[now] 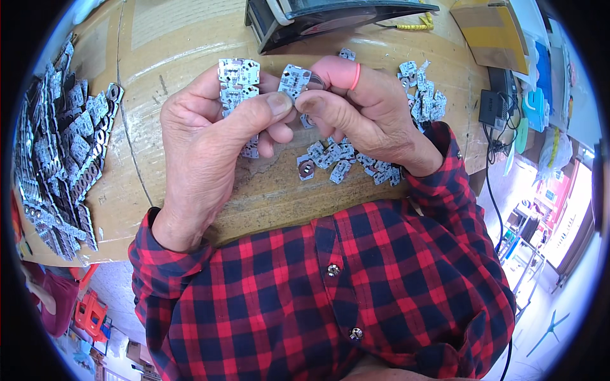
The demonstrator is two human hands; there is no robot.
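My left hand (210,146) grips a strip of small white circuit boards (237,79) that sticks up above the fingers and shows again below them. My right hand (362,114) pinches one single small board (294,80) between thumb and forefinger, right next to the strip. A pink rubber band circles one right finger. Both hands meet above a worn wooden table (279,190). Loose single boards (340,162) lie on the table just under my right hand.
A large heap of board strips (63,152) covers the table's left side. More separated boards (422,95) lie at the right. A black device (330,19) stands at the far edge, a cardboard box (492,32) at the far right.
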